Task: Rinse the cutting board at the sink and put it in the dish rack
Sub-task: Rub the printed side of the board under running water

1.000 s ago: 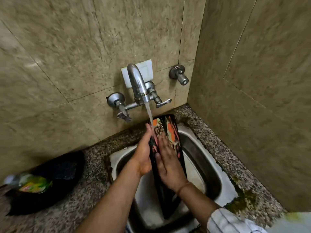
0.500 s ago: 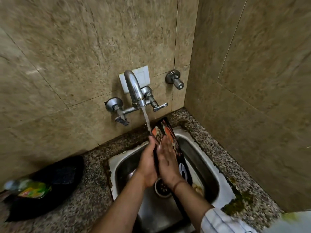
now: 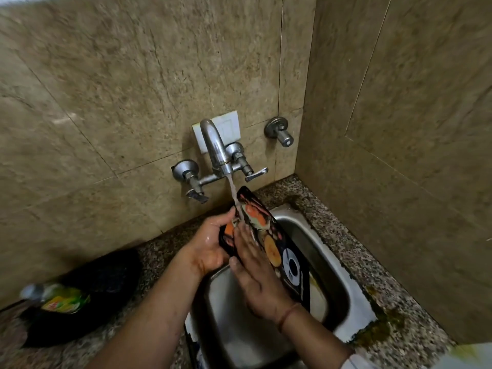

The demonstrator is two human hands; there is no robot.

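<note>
A black cutting board [image 3: 277, 249] printed with orange and white fruit slices leans tilted over the steel sink [image 3: 343, 283]. Water runs from the chrome tap [image 3: 215, 150] onto the board's upper part. My left hand [image 3: 210, 246] grips the board's left edge from behind. My right hand [image 3: 255, 272] lies flat on the printed face, fingers spread and pointing up toward the stream. The board's lower end is hidden behind my right wrist.
A speckled granite counter [image 3: 394, 296] surrounds the sink, with tiled walls close behind and on the right. A black pan [image 3: 106, 286] holding a green-labelled bottle [image 3: 58, 299] sits at the left. A wall valve [image 3: 279, 131] sticks out right of the tap.
The board has tipped from nearly edge-on to a flatter tilt showing more of its printed face. My right hand has slid along that face. Water keeps running.
</note>
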